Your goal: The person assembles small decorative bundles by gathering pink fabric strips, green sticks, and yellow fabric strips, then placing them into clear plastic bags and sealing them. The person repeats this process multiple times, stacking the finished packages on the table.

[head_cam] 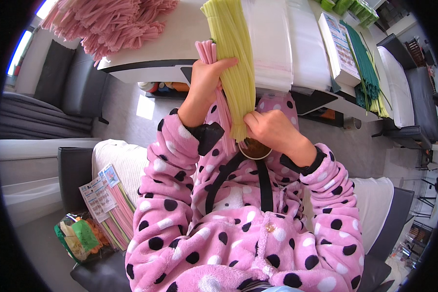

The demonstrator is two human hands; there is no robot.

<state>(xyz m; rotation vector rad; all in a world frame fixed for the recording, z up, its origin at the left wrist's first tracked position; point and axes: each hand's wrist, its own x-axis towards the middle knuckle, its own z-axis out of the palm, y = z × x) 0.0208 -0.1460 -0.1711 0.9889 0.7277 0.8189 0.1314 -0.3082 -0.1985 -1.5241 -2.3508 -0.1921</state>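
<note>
My left hand grips a thin bunch of pink fuzzy stems, its thumb resting across a thick bundle of yellow-green fuzzy stems. The lower end of that bundle is pinched at its edge by my right hand, whose fingers are closed. The bundle stands lengthwise over my lap, its upper part above the white table. A round container with brown contents shows just below the bundle's lower end, partly hidden by it and my right hand.
A large heap of pink fuzzy stems lies at the table's left. Clear plastic sheets or bags lie right of the bundle. Farther right are a white box and dark green stems. Packaged stems rest on the seat at my left.
</note>
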